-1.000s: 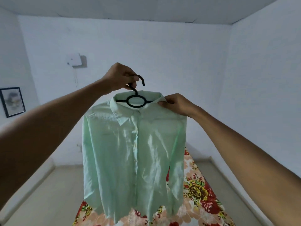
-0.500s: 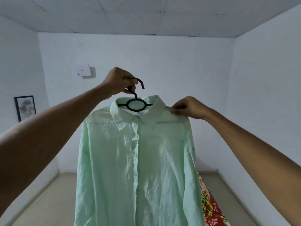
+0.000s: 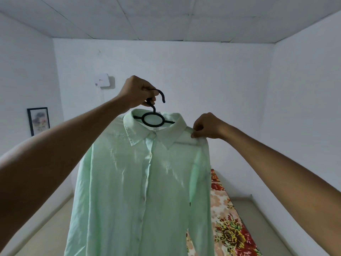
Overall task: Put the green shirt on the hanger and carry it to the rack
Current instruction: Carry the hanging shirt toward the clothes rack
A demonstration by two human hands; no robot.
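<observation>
In mid-air, ahead of the head camera: green shirt point(image 3: 140, 182) is hung on the black hanger point(image 3: 154, 119), long axis vertical, front facing the camera
Left hand point(image 3: 137, 93): fingers are curled round the hanger's hook from above; the shirt's weight is judged to be carried here
Right hand point(image 3: 206, 126): shoulder seam is pinched between fingertips, just beside the collar
Bed point(image 3: 230, 228): floral cover is seen below right, behind the shirt
Rack: not in view
Key relation: shirt hangs straight below the left hand; the carry is judged to depend on that grip
</observation>
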